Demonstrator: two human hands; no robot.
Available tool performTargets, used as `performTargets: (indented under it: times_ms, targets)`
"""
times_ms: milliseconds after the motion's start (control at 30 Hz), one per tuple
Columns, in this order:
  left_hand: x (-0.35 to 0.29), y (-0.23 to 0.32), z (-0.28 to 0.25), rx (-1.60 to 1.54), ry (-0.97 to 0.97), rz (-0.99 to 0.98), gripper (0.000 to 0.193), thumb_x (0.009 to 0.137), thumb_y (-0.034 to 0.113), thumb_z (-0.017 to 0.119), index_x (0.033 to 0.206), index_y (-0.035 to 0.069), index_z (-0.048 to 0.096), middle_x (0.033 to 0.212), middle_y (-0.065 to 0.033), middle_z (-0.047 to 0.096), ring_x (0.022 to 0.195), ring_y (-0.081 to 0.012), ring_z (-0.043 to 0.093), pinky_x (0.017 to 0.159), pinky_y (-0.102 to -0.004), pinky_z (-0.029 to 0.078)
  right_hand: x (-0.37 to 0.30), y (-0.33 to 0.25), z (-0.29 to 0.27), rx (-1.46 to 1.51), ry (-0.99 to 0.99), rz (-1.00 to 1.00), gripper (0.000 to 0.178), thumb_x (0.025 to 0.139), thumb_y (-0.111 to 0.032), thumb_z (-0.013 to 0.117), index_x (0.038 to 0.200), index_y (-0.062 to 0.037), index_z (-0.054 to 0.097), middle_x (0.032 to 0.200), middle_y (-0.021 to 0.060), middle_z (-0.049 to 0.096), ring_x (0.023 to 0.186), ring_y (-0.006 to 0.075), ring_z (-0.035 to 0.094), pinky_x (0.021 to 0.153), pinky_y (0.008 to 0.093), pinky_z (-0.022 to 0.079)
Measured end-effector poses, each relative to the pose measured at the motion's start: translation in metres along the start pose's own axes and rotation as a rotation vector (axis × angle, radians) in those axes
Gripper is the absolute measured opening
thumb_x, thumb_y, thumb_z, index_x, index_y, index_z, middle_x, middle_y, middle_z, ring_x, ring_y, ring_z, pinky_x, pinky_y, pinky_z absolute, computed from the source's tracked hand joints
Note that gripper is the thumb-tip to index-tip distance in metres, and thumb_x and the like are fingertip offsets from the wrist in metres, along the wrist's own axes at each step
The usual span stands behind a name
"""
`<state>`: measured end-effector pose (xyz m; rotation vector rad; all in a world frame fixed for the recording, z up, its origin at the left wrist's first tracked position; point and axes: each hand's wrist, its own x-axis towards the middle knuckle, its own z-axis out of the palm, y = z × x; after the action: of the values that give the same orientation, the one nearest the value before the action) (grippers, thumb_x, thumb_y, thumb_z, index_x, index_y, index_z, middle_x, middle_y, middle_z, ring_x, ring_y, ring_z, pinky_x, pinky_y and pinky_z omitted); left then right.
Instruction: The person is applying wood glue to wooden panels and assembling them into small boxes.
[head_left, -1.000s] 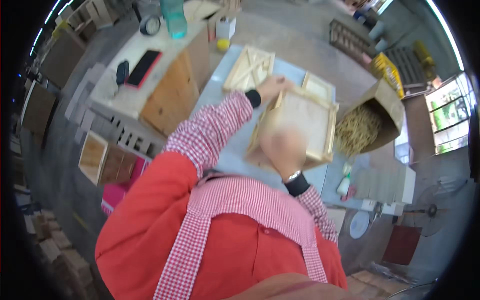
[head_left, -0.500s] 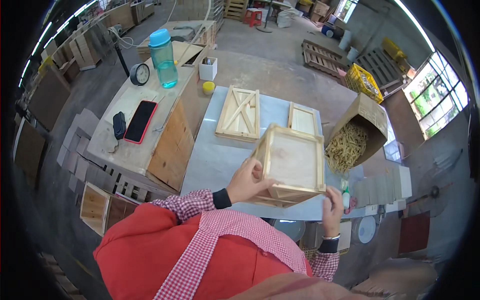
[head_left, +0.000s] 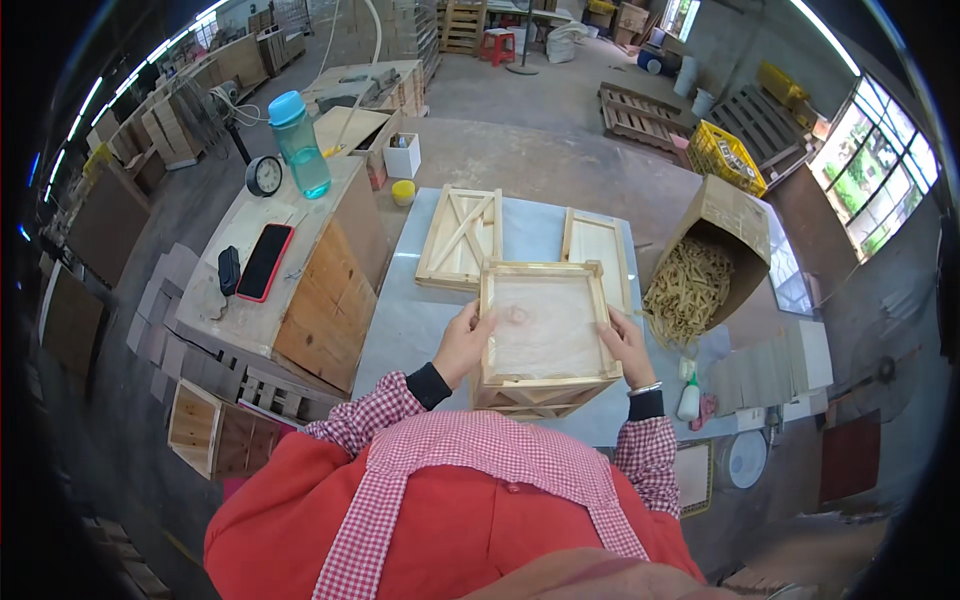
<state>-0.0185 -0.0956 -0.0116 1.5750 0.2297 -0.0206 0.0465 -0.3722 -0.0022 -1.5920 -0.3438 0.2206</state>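
Note:
A small wooden crate (head_left: 545, 330) with a pale flat panel framed by strips faces up, near the front of the work surface. Cross-braces show on its near side. My left hand (head_left: 461, 346) grips the crate's left side, the thumb at the frame's edge. On the opposite side my right hand (head_left: 627, 350) holds the frame, its other fingers partly hidden. Beyond the crate lie a wooden panel with crossed slats (head_left: 462, 238) and a plain framed panel (head_left: 598, 250).
An open carton (head_left: 728, 235) of small wooden strips stands right, near a white bottle (head_left: 689, 402). A wooden cabinet (head_left: 335, 290) at left carries a phone (head_left: 265, 262), a dial gauge (head_left: 264, 176) and a blue water bottle (head_left: 301, 150). A yellow tub (head_left: 403, 192) sits behind.
The crate has turned from a slant to nearly square with me and shifted left. My right hand rose from beside its near corner to its right side; my left slid up its left side.

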Motion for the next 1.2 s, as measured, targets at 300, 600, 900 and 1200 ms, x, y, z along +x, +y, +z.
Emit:
performTargets:
  times_ms: [300, 600, 900, 1200]
  targets:
    - [0.018, 0.016, -0.013, -0.09, -0.136, 0.153, 0.035, 0.1, 0.023, 0.049, 0.124, -0.001, 0.052, 0.108, -0.0028, 0.06, 0.095, -0.0079, 0.056, 0.082, -0.0235, 0.047, -0.03, -0.024, 0.028, 0.005, 0.226, -0.149, 0.044, 0.094, -0.016, 0.055, 0.132, 0.0044, 0.048, 0.088, 0.0004, 0.06, 0.075, 0.0051, 0.051, 0.067, 0.0221, 0.045]
    - [0.023, 0.022, -0.015, -0.116, -0.226, 0.068, 0.035, 0.1, 0.024, 0.048, 0.123, -0.002, 0.052, 0.109, -0.0023, 0.06, 0.095, -0.008, 0.056, 0.083, -0.0243, 0.047, -0.021, 0.003, 0.017, -0.123, 0.223, -0.099, 0.041, 0.093, -0.016, 0.055, 0.128, 0.0051, 0.051, 0.068, -0.0058, 0.045, 0.062, 0.0031, 0.039, 0.054, 0.0217, 0.036]
    - [0.022, 0.01, -0.008, -0.094, -0.156, 0.072, 0.035, 0.099, 0.024, 0.049, 0.12, -0.003, 0.053, 0.105, -0.0031, 0.061, 0.094, -0.008, 0.056, 0.082, -0.0245, 0.047, -0.025, 0.022, 0.016, -0.041, 0.233, -0.078, 0.041, 0.093, -0.017, 0.056, 0.128, 0.0046, 0.051, 0.069, -0.0058, 0.046, 0.062, 0.0032, 0.04, 0.054, 0.0213, 0.036]
    - [0.018, -0.002, -0.006, 0.187, -0.024, 0.113, 0.037, 0.098, 0.028, 0.05, 0.12, -0.003, 0.055, 0.1, -0.0035, 0.061, 0.089, -0.0097, 0.053, 0.078, -0.0254, 0.045, -0.013, 0.033, 0.006, -0.273, 0.462, -0.27, 0.027, 0.097, -0.018, 0.051, 0.109, 0.0034, 0.061, 0.081, -0.0007, 0.06, 0.071, 0.0043, 0.052, 0.063, 0.0207, 0.045]
